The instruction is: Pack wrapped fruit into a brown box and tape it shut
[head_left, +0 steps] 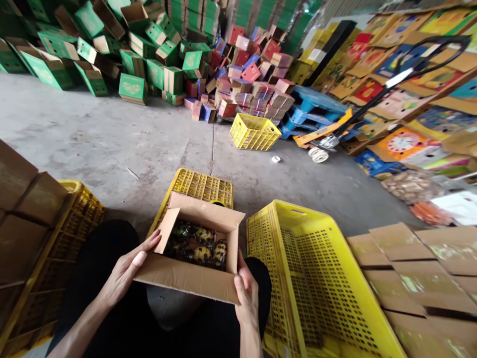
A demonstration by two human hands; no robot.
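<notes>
An open cardboard box [186, 276] rests on my lap, its flaps up, with several dark wrapped yellow fruits [197, 246] inside. My left hand [124, 271] lies against the box's left side, fingers stretched along the left flap. My right hand [246, 293] presses the box's right front corner, fingers flat against the wall. The box sits partly over an upturned yellow plastic crate [201, 186] in front of me.
An empty yellow crate [309, 278] stands tilted at my right. Flat and closed cardboard boxes [417, 278] lie at right, stacked boxes [26, 204] on a yellow crate at left. Beyond the concrete floor: green boxes [93, 54], another yellow crate [254, 132], a pallet jack [328, 136].
</notes>
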